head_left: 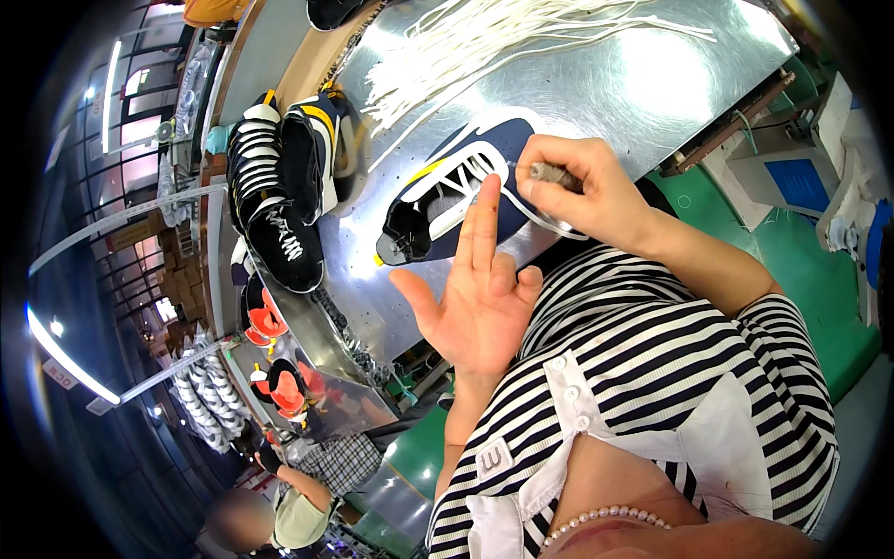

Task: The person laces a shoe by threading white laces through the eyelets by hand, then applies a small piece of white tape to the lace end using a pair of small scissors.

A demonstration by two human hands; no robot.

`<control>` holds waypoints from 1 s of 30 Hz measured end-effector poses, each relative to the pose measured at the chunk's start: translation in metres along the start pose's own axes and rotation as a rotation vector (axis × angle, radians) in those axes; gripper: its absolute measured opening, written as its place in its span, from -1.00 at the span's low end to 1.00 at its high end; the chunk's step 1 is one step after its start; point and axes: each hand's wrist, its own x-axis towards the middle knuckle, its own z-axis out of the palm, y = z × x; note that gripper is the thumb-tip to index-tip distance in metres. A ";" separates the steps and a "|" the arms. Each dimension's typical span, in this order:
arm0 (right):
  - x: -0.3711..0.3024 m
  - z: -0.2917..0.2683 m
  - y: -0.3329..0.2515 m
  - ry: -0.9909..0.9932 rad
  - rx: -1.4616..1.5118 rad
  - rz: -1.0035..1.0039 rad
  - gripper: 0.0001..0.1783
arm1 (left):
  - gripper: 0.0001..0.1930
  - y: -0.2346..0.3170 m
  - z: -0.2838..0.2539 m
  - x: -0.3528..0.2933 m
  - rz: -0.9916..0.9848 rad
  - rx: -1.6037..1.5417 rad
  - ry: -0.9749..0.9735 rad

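Observation:
A navy, white and yellow sneaker (515,212) lies on the metal table, its toe pointing to the upper right. White lace crosses part of its eyelet opening, and a loose lace end (549,224) trails past its side. My left hand (480,307) is palm up, thumb spread, two fingers stretched to the lacing and the other two curled; it grips nothing. Closed in my right hand (596,191) is a short tool with a brownish wrapped handle (556,176), held beside the eyelets. The tool's tip is too fine to make out.
A pile of white laces (484,51) spreads over the table's far side. Several dark sneakers (289,247) stand at the left edge, with orange-red and black shoes (284,387) beyond. Another person (303,508) is at lower left. Grey equipment (782,177) stands right of the table.

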 end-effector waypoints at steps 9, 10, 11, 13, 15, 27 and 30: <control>-0.001 -0.012 0.000 0.013 0.060 0.114 -0.86 | 0.12 0.000 0.000 0.002 -0.026 -0.061 -0.038; -0.001 -0.009 0.000 0.017 0.079 0.091 -0.87 | 0.12 -0.001 0.001 0.002 -0.030 -0.067 -0.041; -0.001 -0.006 0.001 0.021 0.097 0.067 -0.86 | 0.14 -0.003 0.002 0.002 -0.023 -0.112 -0.035; 0.000 0.000 -0.001 -0.036 0.143 0.022 -0.80 | 0.19 -0.007 0.003 0.001 -0.010 -0.200 -0.021; 0.003 0.008 0.009 -0.070 0.105 -0.087 -0.64 | 0.19 -0.009 0.003 0.000 -0.001 -0.239 -0.006; -0.001 -0.001 0.023 -0.197 0.195 -0.078 -0.63 | 0.17 -0.011 0.006 -0.001 0.020 -0.249 0.038; -0.001 0.001 0.021 -0.184 0.126 -0.069 -0.59 | 0.16 -0.009 0.004 -0.004 0.035 -0.234 0.070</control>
